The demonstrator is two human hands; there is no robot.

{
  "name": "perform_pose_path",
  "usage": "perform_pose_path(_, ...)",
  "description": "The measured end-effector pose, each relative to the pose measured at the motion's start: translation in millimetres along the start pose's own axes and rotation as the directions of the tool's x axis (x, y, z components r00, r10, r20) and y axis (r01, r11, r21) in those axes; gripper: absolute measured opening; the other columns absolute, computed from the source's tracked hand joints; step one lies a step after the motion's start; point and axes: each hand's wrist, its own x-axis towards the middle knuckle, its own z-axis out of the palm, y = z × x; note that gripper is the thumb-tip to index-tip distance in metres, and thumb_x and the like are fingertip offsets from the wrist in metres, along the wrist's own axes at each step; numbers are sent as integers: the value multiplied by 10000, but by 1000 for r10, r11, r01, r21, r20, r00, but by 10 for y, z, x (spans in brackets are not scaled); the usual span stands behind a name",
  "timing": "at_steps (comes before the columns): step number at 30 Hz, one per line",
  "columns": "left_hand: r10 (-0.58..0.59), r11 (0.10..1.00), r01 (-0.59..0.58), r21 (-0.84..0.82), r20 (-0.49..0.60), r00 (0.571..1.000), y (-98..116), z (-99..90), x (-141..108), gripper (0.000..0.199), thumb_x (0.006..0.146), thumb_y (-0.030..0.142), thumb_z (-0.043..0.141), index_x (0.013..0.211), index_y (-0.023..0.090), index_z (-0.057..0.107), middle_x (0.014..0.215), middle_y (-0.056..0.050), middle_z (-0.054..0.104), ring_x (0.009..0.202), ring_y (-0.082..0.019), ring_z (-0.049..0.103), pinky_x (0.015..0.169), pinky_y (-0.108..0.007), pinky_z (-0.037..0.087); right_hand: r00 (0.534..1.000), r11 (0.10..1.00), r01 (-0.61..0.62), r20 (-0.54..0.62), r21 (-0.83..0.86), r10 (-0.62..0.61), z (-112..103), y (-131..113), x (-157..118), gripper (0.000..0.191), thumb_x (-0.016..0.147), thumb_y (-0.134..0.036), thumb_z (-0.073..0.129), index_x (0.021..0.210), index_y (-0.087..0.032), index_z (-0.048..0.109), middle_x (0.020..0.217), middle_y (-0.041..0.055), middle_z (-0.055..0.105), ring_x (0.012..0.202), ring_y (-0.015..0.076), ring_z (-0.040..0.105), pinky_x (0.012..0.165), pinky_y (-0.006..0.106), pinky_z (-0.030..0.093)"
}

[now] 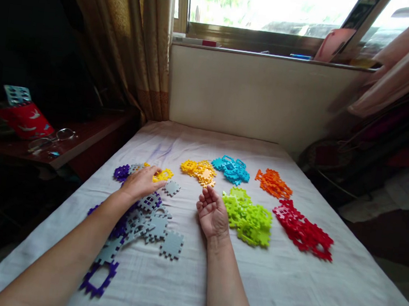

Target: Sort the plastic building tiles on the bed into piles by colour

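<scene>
My left hand (142,183) is over the far end of a mixed heap of grey and purple interlocking building tiles. Its thumb and fingers are apart, with the fingertips at a few yellow tiles (165,174); whether they touch them I cannot tell. Beside the thumb lies a single grey tile (171,188). Under and in front of that forearm spread more grey tiles (157,227) and purple tiles, including a purple frame tile (99,279). My right hand (213,213) rests palm up on the sheet, fingers loosely curled and empty, just left of the lime green tiles (248,218).
Sorted piles of yellow tiles (199,171), blue tiles (232,169), orange tiles (273,183) and red tiles (304,230) lie on the white sheet (190,292). A dark side table (92,136) at left holds glasses (50,139) and a red container (27,120).
</scene>
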Motion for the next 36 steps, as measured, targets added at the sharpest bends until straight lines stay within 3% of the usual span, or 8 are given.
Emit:
perform_pose_path(6, 57, 989, -58, -134, -13, 998, 560, 190, 446, 540, 837, 550, 570, 1265, 223, 600, 1273, -81, 664, 1095, -244, 646, 931, -326, 482, 1000, 1000, 18, 23, -10, -17, -37, 24, 35, 96, 749, -216, 685, 837, -204, 723, 741, -12, 747, 612, 96, 658, 532, 183, 498)
perform_pose_path(10, 105, 984, -112, -142, -54, 993, 687, 221, 551, 602, 863, 541, 550, 1357, 198, 532, 1351, -115, 612, 1206, -251, 588, 1001, -332, 439, 998, 999, 39, 46, -22, -38, -63, 38, 58, 99, 754, -224, 688, 846, -209, 721, 749, -13, 750, 616, 96, 660, 537, 184, 502)
perform_pose_path(13, 94, 995, -95, -11, -105, 990, 478, 201, 517, 499, 886, 489, 513, 1301, 224, 593, 1399, -112, 577, 1294, -279, 513, 1078, -397, 369, 999, 999, 29, 35, -17, -29, -48, 31, 46, 89, 762, -215, 671, 835, -210, 721, 737, -16, 747, 609, 93, 658, 531, 180, 497)
perform_pose_path(17, -23, 990, 40, 132, -130, 991, -73, 118, 444, 460, 861, 429, 504, 1269, 260, 630, 1465, -115, 517, 1380, -330, 414, 1127, -530, 272, 999, 1000, 11, 30, -2, -11, -18, 21, 22, 97, 768, -208, 655, 837, -202, 722, 735, -10, 746, 612, 94, 657, 533, 183, 494)
perform_pose_path(19, -111, 982, 123, 146, -87, 990, -330, 78, 417, 499, 845, 453, 493, 1286, 259, 624, 1486, -123, 493, 1387, -347, 406, 1108, -542, 300, 999, 1000, 17, 33, -8, -17, -10, 23, 15, 93, 763, -212, 666, 838, -203, 720, 733, -13, 745, 609, 92, 656, 531, 179, 494)
perform_pose_path(22, -125, 984, 124, 131, -4, 992, -557, 50, 370, 536, 828, 493, 493, 1300, 264, 605, 1454, -111, 533, 1317, -320, 490, 1054, -457, 386, 999, 1000, 18, 30, -11, -18, -12, 31, 12, 83, 764, -213, 673, 832, -204, 718, 716, -19, 741, 592, 89, 655, 519, 174, 497)
perform_pose_path(32, -136, 956, 125, 264, 26, 990, -457, -61, 242, 459, 856, 532, 435, 1118, 225, 655, 1168, -121, 705, 1072, -298, 652, 819, -346, 485, 997, 999, 29, 70, -33, -27, -60, 39, 52, 86, 762, -222, 699, 844, -205, 717, 740, -17, 747, 610, 92, 668, 537, 178, 509)
perform_pose_path(36, -131, 952, 136, 275, -35, 991, -423, -71, 234, 436, 904, 499, 365, 1059, 248, 685, 1096, -115, 730, 1009, -294, 675, 783, -346, 476, 999, 1000, 18, 51, -17, -17, -41, 32, 38, 80, 767, -216, 687, 838, -198, 718, 729, -18, 744, 594, 85, 662, 529, 172, 505)
